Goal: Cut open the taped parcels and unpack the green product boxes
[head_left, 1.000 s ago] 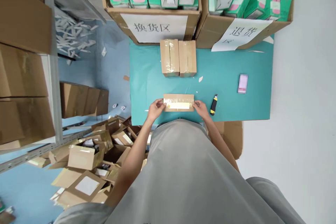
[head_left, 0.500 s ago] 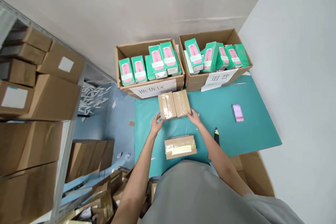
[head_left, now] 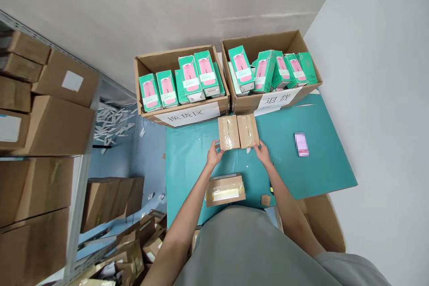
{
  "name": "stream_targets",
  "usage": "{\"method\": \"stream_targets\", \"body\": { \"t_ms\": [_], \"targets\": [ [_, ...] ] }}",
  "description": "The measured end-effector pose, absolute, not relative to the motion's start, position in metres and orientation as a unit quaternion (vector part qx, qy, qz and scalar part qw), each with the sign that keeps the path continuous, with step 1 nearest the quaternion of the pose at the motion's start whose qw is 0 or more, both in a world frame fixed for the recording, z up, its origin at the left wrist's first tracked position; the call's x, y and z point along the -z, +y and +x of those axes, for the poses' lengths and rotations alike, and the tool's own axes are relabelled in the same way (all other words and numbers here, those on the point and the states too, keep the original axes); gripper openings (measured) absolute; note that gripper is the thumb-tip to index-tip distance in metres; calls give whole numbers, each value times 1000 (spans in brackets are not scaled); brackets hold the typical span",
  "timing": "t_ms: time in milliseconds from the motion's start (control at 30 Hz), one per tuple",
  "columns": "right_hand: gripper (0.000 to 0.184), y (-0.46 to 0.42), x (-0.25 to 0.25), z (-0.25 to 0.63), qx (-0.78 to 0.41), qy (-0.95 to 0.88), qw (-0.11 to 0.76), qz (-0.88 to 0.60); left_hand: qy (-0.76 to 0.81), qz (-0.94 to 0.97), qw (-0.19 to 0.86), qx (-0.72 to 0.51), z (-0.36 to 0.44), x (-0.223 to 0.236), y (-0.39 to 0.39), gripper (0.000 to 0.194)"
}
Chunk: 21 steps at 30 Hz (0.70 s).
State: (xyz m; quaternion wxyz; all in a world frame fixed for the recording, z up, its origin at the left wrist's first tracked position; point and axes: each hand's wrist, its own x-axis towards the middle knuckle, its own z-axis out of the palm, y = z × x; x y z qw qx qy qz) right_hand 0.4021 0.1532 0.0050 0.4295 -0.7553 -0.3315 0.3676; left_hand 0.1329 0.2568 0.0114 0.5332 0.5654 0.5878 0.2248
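Two small taped cardboard boxes lie side by side on the green table: a left box [head_left: 229, 132] and a right box [head_left: 248, 131], with a thin gap between them. My left hand [head_left: 215, 154] has its fingers closed on the near left corner of the left box. At the near right corner of the right box, my right hand [head_left: 263, 153] grips in the same way. Closer to my body sits a third cardboard box [head_left: 226, 189] with clear tape and a pale label. My right forearm partly covers a black and yellow utility knife [head_left: 271, 189].
Behind stand two open cartons, left [head_left: 187, 113] and right [head_left: 244, 105], holding several green and pink boxes, with paper signs in front. A blurred pink item [head_left: 301, 145] lies right on the table [head_left: 321, 161]. A cardboard scrap [head_left: 266, 200] is near my waist. Shelving with cartons [head_left: 60, 123] stands left.
Both small boxes have moved to the right across the table, along with my hands. My right forearm now hides most of the utility knife, and a cardboard scrap has come into view.
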Motion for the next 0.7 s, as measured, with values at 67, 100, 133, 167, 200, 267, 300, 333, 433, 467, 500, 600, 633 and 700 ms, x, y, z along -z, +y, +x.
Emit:
{"method": "stream_targets", "body": {
  "t_ms": [67, 100, 133, 167, 200, 267, 300, 333, 433, 467, 500, 600, 633, 700],
  "targets": [
    [75, 157, -5, 410, -358, -334, 423, -763, 599, 566, 525, -213, 145, -15, 264, 59],
    [75, 158, -5, 413, -359, -332, 414, -768, 604, 569, 519, -205, 147, -16, 266, 60],
    [76, 158, -4, 416, -359, -328, 404, -775, 604, 579, 511, -197, 147, -18, 266, 62],
    [79, 155, -3, 418, -355, -323, 391, -785, 604, 590, 501, -191, 145, -19, 263, 64],
    [81, 149, -1, 421, -346, -320, 377, -797, 605, 600, 490, -185, 140, -20, 259, 67],
    [86, 129, 2, 426, -302, -319, 344, -830, 614, 610, 469, -176, 123, -20, 245, 71],
    [87, 114, 4, 428, -271, -320, 322, -849, 619, 613, 458, -174, 112, -19, 236, 73],
    [88, 97, 6, 429, -239, -317, 297, -868, 625, 616, 447, -173, 99, -18, 225, 75],
    [90, 40, 11, 426, -180, -272, 216, -920, 641, 620, 418, -175, 57, -12, 187, 81],
    [91, 21, 13, 423, -178, -250, 193, -932, 646, 614, 418, -173, 44, -10, 174, 84],
    [90, 4, 14, 419, -182, -234, 174, -939, 650, 607, 424, -171, 32, -8, 160, 87],
    [70, -33, 16, 408, -213, -230, 143, -939, 646, 581, 465, -169, 8, -2, 123, 96],
    [61, -39, 17, 406, -224, -240, 138, -934, 641, 575, 478, -172, 4, -1, 113, 99],
    [48, -44, 17, 403, -243, -265, 133, -924, 624, 572, 500, -184, 1, 2, 97, 102]
  ]
}}
